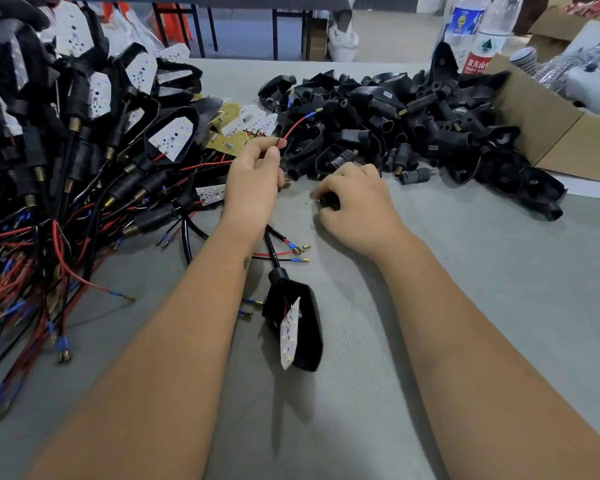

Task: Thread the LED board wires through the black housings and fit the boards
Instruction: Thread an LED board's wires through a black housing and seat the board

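From the head camera, your left hand (253,178) pinches a red wire (297,124) above the surface (465,271), and your right hand (352,199) curls round a small black housing (328,199). You seem to be at the threading step; next, line the wire tip up with the housing's opening.

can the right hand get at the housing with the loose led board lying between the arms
Probably yes. That housing lies in the open on the grey table, nothing on top of it, between the forearms. But the right hand is curled round a small black part, so it would likely need to put that down first.
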